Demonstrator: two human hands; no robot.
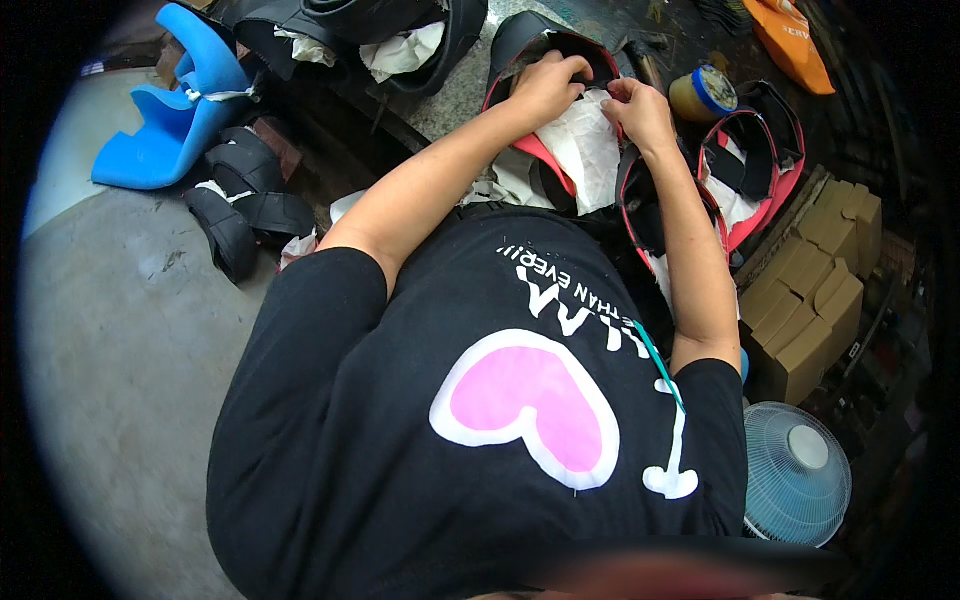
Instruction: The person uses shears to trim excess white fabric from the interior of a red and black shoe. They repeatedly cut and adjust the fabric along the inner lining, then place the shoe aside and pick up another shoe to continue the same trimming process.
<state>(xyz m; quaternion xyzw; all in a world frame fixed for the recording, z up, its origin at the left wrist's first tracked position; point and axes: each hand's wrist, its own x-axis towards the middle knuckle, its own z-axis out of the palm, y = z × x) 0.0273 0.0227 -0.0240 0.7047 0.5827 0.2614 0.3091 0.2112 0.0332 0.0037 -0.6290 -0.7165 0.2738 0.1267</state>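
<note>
At the workbench in front of me lies a black sandal with red edging, its kind judged from the wide straps. Crumpled white paper fills its opening and spills toward me. My left hand rests at the black strap with its fingers curled over the paper's upper end. Close by on the right, my right hand has thumb and fingers bent together at the sandal's red-edged side. What lies between those fingertips is too small to make out. Another black-and-red sandal with paper inside is right of that hand.
A jar with a blue rim stands beyond my right hand. Cardboard boxes and a fan are at the right. Black sandals and a blue foam piece lie left. An orange bag is far right.
</note>
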